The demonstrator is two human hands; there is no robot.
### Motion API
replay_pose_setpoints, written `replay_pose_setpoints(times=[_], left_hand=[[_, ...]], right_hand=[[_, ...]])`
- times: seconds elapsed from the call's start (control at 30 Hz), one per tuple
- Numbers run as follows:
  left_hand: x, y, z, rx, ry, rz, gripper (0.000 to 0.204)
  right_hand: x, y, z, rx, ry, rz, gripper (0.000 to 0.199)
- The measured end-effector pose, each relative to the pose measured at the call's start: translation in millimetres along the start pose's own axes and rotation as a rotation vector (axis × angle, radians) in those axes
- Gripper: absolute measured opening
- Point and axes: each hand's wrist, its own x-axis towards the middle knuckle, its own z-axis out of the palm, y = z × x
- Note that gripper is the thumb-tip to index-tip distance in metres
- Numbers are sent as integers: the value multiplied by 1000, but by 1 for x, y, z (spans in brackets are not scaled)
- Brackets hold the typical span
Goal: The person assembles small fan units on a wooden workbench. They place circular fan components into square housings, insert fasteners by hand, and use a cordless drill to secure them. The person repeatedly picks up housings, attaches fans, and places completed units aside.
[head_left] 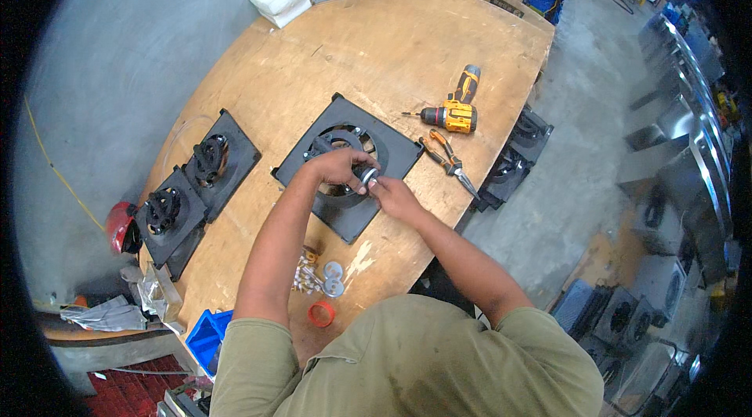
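A square black fan panel point(345, 223) with a round opening lies flat in the middle of the wooden table. Above its opening, my left hand point(343, 168) is closed around a small dark round piece with a pale ring point(368, 175). From the other side my right hand point(397, 197) pinches the same piece with its fingertips. The fingers cover much of it, so its exact kind is unclear. Part of the panel's opening is hidden under my left hand. To the right of the panel lie a yellow and black cordless drill point(457, 114) and orange-handled long-nose pliers point(450, 163).
More black fan panels point(235, 152) lie at the table's left edge. Near my body are small loose fittings point(306, 276), grey discs point(334, 270), an orange ring point(320, 313) and a blue bin point(207, 339). A white stack point(280, 0) stands at the far edge.
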Motion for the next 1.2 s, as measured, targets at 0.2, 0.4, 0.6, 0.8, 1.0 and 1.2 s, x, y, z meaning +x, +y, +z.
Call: replay_pose_setpoints(times=[0.2, 0.4, 0.6, 0.8, 1.0, 1.2], left_hand=[[-1, -3, 2, 41, 32, 18, 71], [-2, -3, 1, 15, 4, 48, 69], [-3, 0, 2, -10, -2, 28, 67], [-21, -1, 21, -76, 202, 30, 64], [-17, -7, 21, -68, 192, 28, 64], [-18, -3, 18, -82, 176, 59, 68]], right_hand=[[3, 5, -3, 704, -226, 322, 41], [-10, -6, 2, -309, 227, -22, 37], [3, 0, 5, 571, -5, 229, 38], [7, 17, 4, 330, 67, 79, 42], [8, 11, 9, 121, 152, 0, 41], [9, 12, 4, 707, -78, 423, 39]])
